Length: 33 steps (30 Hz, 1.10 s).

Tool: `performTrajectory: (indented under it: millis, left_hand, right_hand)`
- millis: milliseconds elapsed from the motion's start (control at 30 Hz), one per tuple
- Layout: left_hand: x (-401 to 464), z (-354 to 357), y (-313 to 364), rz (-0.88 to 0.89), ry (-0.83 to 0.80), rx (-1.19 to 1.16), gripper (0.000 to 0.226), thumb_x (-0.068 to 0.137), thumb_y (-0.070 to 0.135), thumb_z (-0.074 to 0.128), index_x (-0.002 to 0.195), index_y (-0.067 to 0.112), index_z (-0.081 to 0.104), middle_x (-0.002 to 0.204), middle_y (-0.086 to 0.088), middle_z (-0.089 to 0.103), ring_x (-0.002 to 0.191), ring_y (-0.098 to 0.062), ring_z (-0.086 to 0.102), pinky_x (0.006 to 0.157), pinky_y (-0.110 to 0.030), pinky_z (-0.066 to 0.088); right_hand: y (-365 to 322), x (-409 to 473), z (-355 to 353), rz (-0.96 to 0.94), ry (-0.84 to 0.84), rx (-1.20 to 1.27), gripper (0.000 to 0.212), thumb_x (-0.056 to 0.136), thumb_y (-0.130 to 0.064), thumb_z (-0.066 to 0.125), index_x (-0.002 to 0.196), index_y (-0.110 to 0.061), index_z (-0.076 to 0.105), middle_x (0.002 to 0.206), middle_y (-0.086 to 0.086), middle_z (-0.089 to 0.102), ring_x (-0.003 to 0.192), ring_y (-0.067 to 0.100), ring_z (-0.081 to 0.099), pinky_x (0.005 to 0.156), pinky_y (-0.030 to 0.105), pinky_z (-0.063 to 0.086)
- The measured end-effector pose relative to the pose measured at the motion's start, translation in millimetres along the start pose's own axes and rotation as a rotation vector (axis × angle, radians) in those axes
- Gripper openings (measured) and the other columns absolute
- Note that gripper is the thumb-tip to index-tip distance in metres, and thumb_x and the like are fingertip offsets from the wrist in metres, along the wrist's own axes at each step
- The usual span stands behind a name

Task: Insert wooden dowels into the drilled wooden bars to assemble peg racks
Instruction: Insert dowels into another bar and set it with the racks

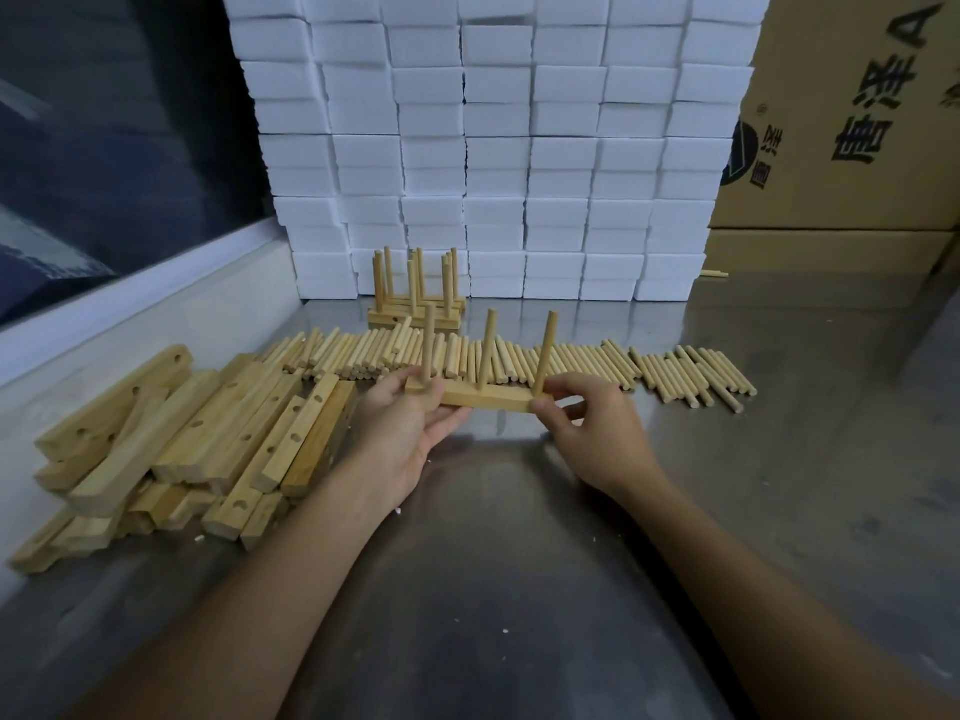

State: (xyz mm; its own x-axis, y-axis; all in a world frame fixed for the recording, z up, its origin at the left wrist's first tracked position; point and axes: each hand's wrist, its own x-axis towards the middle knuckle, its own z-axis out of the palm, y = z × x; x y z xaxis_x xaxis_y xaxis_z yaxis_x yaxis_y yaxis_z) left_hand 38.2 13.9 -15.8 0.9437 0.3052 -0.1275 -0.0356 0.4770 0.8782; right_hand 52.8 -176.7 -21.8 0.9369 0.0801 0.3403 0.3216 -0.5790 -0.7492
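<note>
Stainless steel tabletop [519, 563] spreads under my arms, with a wall of stacked white foam blocks [493, 148] at its far edge. Far to the left of my fingers lies a loose pile of drilled wooden bars [176, 449], their holes facing up. My left hand [410, 428] grasps the left end of one wooden bar [488, 400], thumb on top and the fingers [452, 418] curled beneath it. That bar is held level just above the tabletop, between my two hands, and three dowels stand upright in it: the left dowel [429, 345], the middle dowel [488, 348] and the right dowel [545, 350]. My right hand [592, 428] pinches the bar's right end, close beside the right dowel. Just beyond my fingers runs a long row of loose dowels [571, 366] lying side by side. Farther back, touching the foam, sit finished peg racks [415, 298]. Off to the far right stands a printed cardboard box [857, 122].
</note>
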Motion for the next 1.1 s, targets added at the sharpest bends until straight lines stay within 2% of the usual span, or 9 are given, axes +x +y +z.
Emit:
performTrajectory:
  millis: [200,367,433,500,567,667,767,900,1100]
  left_hand:
    - [-1.9,-0.6,2.7,0.019,0.004,0.062,0.026,0.094,-0.001,0.059,0.119,0.004,0.061,0.109,-0.016,0.07,0.087,-0.022,0.075,0.075,-0.037,0.062]
    - [-1.8,-3.2,4.3,0.116,0.035,0.227,0.046,0.087,0.019,0.074,0.128,0.006,0.058,0.105,-0.009,0.072,0.086,-0.021,0.074,0.074,-0.034,0.062]
    - [-1.4,-5.1,3.5,0.281,0.126,0.512,0.046,0.085,0.035,0.075,0.123,0.014,0.061,0.102,0.001,0.067,0.083,-0.018,0.071,0.071,-0.032,0.061]
    - [-1.4,-9.4,1.8,0.556,0.177,0.918,0.027,0.085,0.042,0.073,0.101,0.022,0.064,0.096,0.008,0.062,0.079,-0.006,0.061,0.066,-0.021,0.05]
    - [-3.3,-12.0,0.5,0.722,0.127,1.261,0.016,0.088,0.038,0.07,0.087,0.028,0.058,0.088,0.01,0.059,0.075,-0.004,0.055,0.063,-0.021,0.041]
    - [-0.9,-15.2,-5.4,0.784,0.053,1.56,0.012,0.092,0.036,0.063,0.085,0.029,0.056,0.091,0.007,0.058,0.081,-0.012,0.05,0.076,-0.029,0.038]
    - [5.2,-15.3,-9.7,0.779,0.019,1.621,0.014,0.096,0.035,0.054,0.099,0.024,0.062,0.1,0.003,0.057,0.088,-0.014,0.044,0.08,-0.032,0.039]
    - [9.7,-13.2,-11.9,0.746,-0.004,1.653,0.023,0.097,0.035,0.046,0.111,0.023,0.059,0.106,0.001,0.054,0.09,-0.013,0.04,0.085,-0.035,0.042]
    - [10.4,-14.2,-11.4,0.721,-0.01,1.673,0.023,0.097,0.038,0.041,0.111,0.024,0.053,0.102,0.002,0.048,0.088,-0.012,0.035,0.076,-0.034,0.033]
  right_hand:
    - [-2.3,1.0,-3.6,-0.042,-0.077,-0.042,0.014,0.094,-0.025,0.066,0.106,-0.02,0.073,0.096,-0.01,0.066,0.088,0.006,0.06,0.067,0.011,0.039]
    - [-3.5,13.4,-8.9,-0.04,0.019,-0.046,0.012,0.095,-0.018,0.066,0.086,-0.023,0.07,0.074,-0.002,0.065,0.057,0.003,0.049,0.053,0.014,0.04]
    - [-5.3,23.3,-11.9,-0.025,0.032,-0.071,0.01,0.095,-0.018,0.066,0.089,-0.016,0.073,0.076,0.003,0.069,0.061,0.009,0.058,0.058,0.023,0.051]
    - [-8.8,39.1,-13.5,-0.014,0.06,-0.061,0.009,0.094,-0.018,0.067,0.095,-0.013,0.075,0.078,0.001,0.071,0.077,0.017,0.067,0.073,0.034,0.057]
    - [-12.8,59.0,-10.2,-0.002,0.082,-0.037,0.016,0.094,-0.019,0.068,0.107,-0.012,0.074,0.076,-0.01,0.065,0.078,0.013,0.066,0.074,0.032,0.057]
    - [-17.6,94.7,1.9,0.015,0.108,-0.016,0.021,0.094,-0.02,0.068,0.112,-0.012,0.074,0.077,-0.01,0.063,0.072,0.009,0.063,0.07,0.026,0.057]
    - [-19.3,129.0,19.5,0.031,0.11,-0.059,0.017,0.094,-0.019,0.067,0.106,-0.01,0.075,0.078,-0.002,0.065,0.065,0.009,0.059,0.056,0.017,0.045]
    - [-18.8,162.1,45.2,0.021,0.089,-0.145,0.016,0.094,-0.015,0.065,0.1,-0.006,0.076,0.096,0.006,0.073,0.076,0.014,0.062,0.071,0.026,0.052]
    - [-15.7,199.0,80.2,0.033,0.007,-0.218,0.013,0.091,-0.016,0.069,0.094,-0.006,0.076,0.084,0.007,0.071,0.073,0.019,0.066,0.076,0.035,0.061]
